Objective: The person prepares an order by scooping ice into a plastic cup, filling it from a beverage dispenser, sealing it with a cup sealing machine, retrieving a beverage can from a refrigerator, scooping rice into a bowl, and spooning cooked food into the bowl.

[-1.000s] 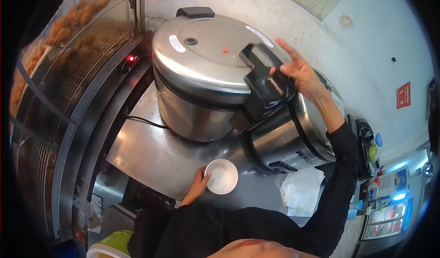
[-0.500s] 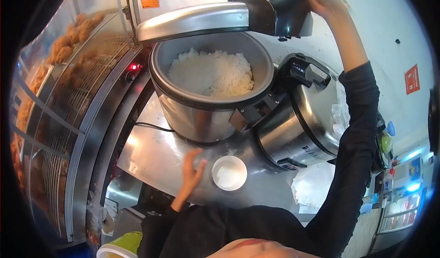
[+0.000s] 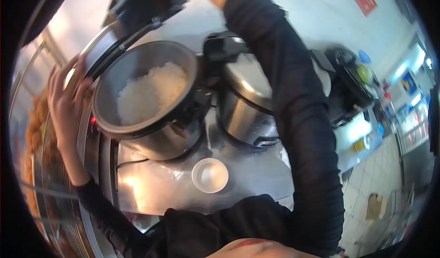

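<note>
left hand (image 3: pixel 65 95) rose, apparently touching lid (image 3: pixel 100 46)

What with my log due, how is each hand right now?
Left hand: fingers at the raised lid, grip cannot be told.
Right hand: out of view, cannot be told.

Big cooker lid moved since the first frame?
Yes: the lid sat shut on the rice cooker; now it's raised and tilted, up at the cooker's left.
</note>
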Action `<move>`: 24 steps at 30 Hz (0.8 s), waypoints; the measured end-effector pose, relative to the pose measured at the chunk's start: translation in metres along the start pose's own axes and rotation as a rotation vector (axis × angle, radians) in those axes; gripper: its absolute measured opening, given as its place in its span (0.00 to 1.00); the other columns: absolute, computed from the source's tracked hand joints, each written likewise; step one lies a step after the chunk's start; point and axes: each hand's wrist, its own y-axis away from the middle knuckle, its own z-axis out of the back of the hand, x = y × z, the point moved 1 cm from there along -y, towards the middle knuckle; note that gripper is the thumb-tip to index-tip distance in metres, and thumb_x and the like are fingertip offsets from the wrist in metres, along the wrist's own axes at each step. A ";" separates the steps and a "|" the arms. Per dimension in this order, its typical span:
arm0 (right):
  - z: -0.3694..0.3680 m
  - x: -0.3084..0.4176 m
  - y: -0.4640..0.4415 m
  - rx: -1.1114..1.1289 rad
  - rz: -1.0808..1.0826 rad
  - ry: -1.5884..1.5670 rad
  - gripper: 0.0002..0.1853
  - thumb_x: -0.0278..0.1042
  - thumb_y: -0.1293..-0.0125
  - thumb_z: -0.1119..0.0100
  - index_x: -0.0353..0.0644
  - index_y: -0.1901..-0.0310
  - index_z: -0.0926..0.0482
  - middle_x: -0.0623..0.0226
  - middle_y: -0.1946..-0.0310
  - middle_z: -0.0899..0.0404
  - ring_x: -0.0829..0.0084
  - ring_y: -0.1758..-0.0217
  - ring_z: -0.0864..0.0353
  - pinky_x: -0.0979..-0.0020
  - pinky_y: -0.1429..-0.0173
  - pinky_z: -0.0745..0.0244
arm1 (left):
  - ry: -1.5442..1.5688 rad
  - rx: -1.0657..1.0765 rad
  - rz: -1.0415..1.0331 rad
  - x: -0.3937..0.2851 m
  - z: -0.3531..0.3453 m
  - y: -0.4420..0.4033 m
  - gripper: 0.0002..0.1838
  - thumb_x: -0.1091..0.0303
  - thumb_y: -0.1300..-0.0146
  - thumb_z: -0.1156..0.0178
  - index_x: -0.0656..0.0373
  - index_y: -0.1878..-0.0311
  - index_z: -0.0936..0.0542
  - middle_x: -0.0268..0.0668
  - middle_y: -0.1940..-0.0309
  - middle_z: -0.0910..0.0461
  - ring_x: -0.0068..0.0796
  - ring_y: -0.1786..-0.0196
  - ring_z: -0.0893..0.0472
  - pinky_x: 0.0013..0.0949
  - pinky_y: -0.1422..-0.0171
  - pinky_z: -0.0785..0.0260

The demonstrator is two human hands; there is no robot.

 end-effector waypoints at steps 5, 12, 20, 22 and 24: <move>0.013 0.002 -0.048 -0.002 -0.067 0.207 0.20 0.32 0.47 0.49 0.29 0.55 0.37 0.54 0.66 0.28 0.70 0.67 0.26 0.74 0.63 0.29 | -0.073 0.019 -0.073 0.024 -0.010 0.000 0.19 0.69 0.50 0.45 0.55 0.51 0.29 0.33 0.57 0.28 0.32 0.53 0.30 0.39 0.42 0.44; 0.038 0.012 -0.105 -0.154 0.362 0.565 0.23 0.45 0.50 0.45 0.37 0.55 0.30 0.59 0.56 0.29 0.71 0.55 0.29 0.71 0.52 0.34 | 0.141 0.007 0.075 0.080 -0.030 0.000 0.17 0.68 0.44 0.50 0.56 0.50 0.30 0.34 0.52 0.30 0.29 0.48 0.33 0.32 0.41 0.46; 0.012 0.038 0.030 -0.891 0.519 0.970 0.29 0.52 0.51 0.51 0.38 0.52 0.33 0.57 0.56 0.29 0.65 0.50 0.31 0.70 0.47 0.39 | 0.414 -0.033 0.597 0.109 -0.005 -0.071 0.16 0.60 0.46 0.46 0.65 0.62 0.24 0.44 0.61 0.25 0.37 0.57 0.27 0.36 0.50 0.37; 0.000 0.025 0.076 -0.899 0.591 1.127 0.31 0.54 0.51 0.51 0.40 0.50 0.34 0.57 0.58 0.28 0.63 0.52 0.30 0.65 0.47 0.40 | 0.222 -0.190 0.216 0.157 -0.029 -0.068 0.16 0.60 0.46 0.46 0.65 0.64 0.23 0.44 0.62 0.25 0.37 0.57 0.27 0.36 0.51 0.37; -0.005 0.002 0.119 -0.927 0.583 1.285 0.31 0.56 0.51 0.51 0.43 0.49 0.36 0.56 0.59 0.28 0.60 0.53 0.30 0.60 0.47 0.41 | 0.195 -0.093 0.171 0.210 -0.048 -0.072 0.16 0.63 0.42 0.52 0.65 0.56 0.28 0.45 0.59 0.27 0.39 0.56 0.28 0.35 0.50 0.37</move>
